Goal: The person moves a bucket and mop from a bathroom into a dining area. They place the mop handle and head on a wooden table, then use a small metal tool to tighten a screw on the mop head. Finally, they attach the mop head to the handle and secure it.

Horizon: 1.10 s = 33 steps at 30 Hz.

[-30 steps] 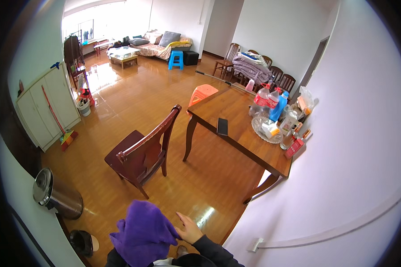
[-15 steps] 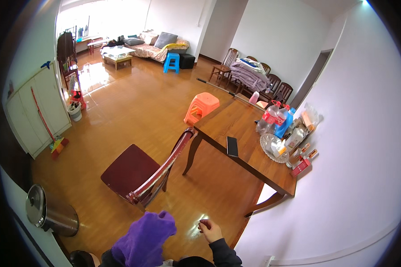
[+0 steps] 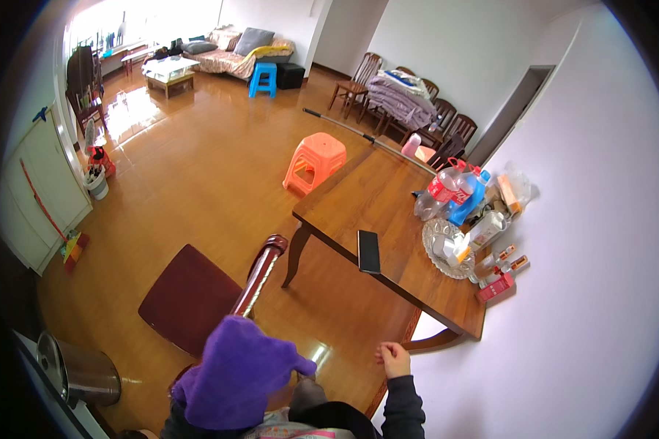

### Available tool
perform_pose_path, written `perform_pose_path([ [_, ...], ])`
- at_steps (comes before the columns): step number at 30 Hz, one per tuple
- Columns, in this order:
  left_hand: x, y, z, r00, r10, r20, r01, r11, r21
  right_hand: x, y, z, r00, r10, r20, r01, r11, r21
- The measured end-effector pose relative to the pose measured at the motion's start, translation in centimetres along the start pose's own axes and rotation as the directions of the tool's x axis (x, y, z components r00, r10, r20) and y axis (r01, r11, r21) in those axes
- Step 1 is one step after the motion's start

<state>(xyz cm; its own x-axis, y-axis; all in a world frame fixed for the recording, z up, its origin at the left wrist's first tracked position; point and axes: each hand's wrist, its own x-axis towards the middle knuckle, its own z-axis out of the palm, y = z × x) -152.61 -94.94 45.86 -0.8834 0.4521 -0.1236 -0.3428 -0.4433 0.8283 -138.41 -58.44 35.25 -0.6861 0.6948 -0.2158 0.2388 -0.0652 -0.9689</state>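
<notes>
A purple cloth (image 3: 241, 373) is bunched at the end of my left arm and covers my left hand, whose fingers I cannot see. The cloth moves along with that arm and overlaps the backrest and seat edge of a dark red wooden chair (image 3: 190, 296). My right hand (image 3: 394, 358) is held in the air below the near side of the wooden table (image 3: 344, 197). Its fingers are curled in, and nothing shows in them. A black phone (image 3: 369, 251) lies at the table's near edge.
On the table's right stand plastic bottles (image 3: 443, 194), a glass bowl (image 3: 447, 249) and a red box (image 3: 496, 287). A long pole (image 3: 344, 128) crosses the table's far end. An orange stool (image 3: 316, 157) is behind it. A metal bin (image 3: 88, 373) and a broom (image 3: 73, 249) are at left.
The purple cloth has risen with my left arm and spread over the chair's back. My right hand has moved right and slightly up. The view has shifted toward the table.
</notes>
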Motion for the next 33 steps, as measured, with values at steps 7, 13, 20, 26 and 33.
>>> perform_pose_path([
  [7,9.1,-1.6,6.4,0.997,0.004,-0.083,-0.003,1.000,0.022,15.0,0.1,2.0,0.981,-0.137,0.137,0.177,0.921,-0.348],
  [13,16.1,-2.0,7.8,0.988,-0.002,-0.152,0.005,1.000,0.018,22.7,-1.7,6.7,0.924,-0.379,-0.048,0.229,0.650,-0.725],
  [20,25.1,-1.5,6.6,0.991,-0.020,-0.133,0.025,0.999,0.037,30.2,-3.2,10.9,0.980,-0.149,-0.129,-0.056,0.413,-0.909],
  [26,32.0,-1.1,7.3,0.993,-0.042,-0.107,0.049,0.997,0.058,32.5,-4.4,13.0,0.983,-0.120,-0.141,-0.093,0.335,-0.938],
  [33,39.4,-1.9,9.4,0.988,-0.066,-0.139,0.079,0.992,0.094,38.9,-5.9,14.4,0.994,-0.106,0.003,0.040,0.355,-0.934],
])
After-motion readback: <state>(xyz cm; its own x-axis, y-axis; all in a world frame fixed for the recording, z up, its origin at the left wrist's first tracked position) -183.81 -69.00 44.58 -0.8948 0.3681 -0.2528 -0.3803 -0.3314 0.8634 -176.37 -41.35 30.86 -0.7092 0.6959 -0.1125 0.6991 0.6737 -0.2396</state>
